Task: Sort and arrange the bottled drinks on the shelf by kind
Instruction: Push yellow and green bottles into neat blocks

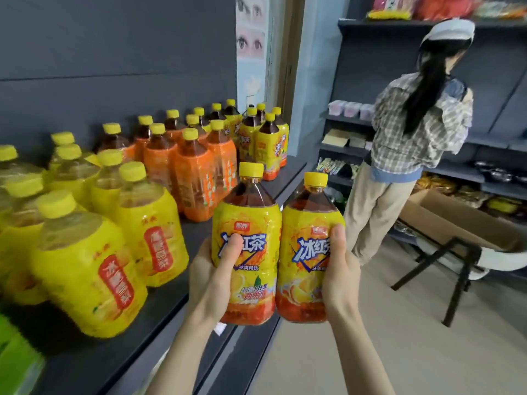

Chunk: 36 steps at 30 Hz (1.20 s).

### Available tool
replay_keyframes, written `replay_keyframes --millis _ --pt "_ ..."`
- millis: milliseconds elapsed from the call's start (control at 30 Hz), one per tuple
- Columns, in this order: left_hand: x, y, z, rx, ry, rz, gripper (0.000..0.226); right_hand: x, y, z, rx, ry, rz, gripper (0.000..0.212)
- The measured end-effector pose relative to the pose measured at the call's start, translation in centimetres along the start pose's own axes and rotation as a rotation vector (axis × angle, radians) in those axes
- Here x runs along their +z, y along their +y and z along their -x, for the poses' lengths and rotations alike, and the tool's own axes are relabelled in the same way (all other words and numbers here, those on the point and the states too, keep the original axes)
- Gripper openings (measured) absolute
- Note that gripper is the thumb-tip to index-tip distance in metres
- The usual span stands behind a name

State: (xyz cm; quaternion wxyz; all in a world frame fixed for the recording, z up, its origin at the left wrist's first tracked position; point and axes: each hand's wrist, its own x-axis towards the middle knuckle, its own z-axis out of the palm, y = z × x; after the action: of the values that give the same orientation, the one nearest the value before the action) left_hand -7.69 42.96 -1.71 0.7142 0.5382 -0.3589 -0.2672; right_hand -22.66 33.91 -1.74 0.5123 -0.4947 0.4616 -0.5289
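Left hand [212, 277] and right hand [339, 269] each grip a full iced-tea bottle [245, 252], [306, 252] around its slick label, upright and touching beside the shelf [248, 181] edge; likely heavy, best held mid-body

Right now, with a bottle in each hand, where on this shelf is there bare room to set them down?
Bare shelf runs along the front edge before the far iced tea bottles, the same kind as the held bottles. A second strip lies before the orange-labelled bottles. The pale yellow bottles at left stand packed close together.
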Motion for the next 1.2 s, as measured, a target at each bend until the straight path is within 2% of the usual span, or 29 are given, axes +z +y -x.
replay_keyframes --millis 167,300,433,567,633,867,1000,1100,1200 --pt "5.4 -3.3 -7.0 0.009 0.074 0.004 0.049 0.3 0.8 -10.5 -0.038 -0.071 0.016 0.070" --pt "10.2 -5.1 -12.0 0.024 0.190 0.008 0.044 0.6 0.4 -18.7 -0.071 -0.155 0.077 0.082" --pt "13.4 -6.6 -16.3 0.031 0.317 -0.005 0.045 2.1 0.5 -26.0 -0.073 -0.276 0.091 0.081" --pt "14.9 -7.9 -20.5 0.054 0.438 -0.069 0.066 4.5 1.3 -31.2 -0.059 -0.375 0.057 0.070" --pt "15.4 -8.5 -22.7 0.076 0.479 -0.098 0.069 6.1 1.7 -33.9 -0.058 -0.415 0.048 0.072" --pt "16.9 -11.9 -30.8 0.089 0.655 -0.146 0.066 10.7 3.1 -42.2 -0.104 -0.523 0.043 0.085" --pt "17.7 -13.6 -33.2 0.125 0.729 -0.239 0.055 12.6 3.9 -45.5 -0.084 -0.583 -0.016 0.089" --pt "18.7 -14.6 -34.3 0.164 0.818 -0.274 0.045 13.8 4.5 -47.6 -0.144 -0.654 -0.014 0.085" --pt "19.8 -15.7 -34.8 0.171 0.928 -0.279 0.036 14.6 5.1 -49.0 -0.177 -0.770 -0.016 0.070"
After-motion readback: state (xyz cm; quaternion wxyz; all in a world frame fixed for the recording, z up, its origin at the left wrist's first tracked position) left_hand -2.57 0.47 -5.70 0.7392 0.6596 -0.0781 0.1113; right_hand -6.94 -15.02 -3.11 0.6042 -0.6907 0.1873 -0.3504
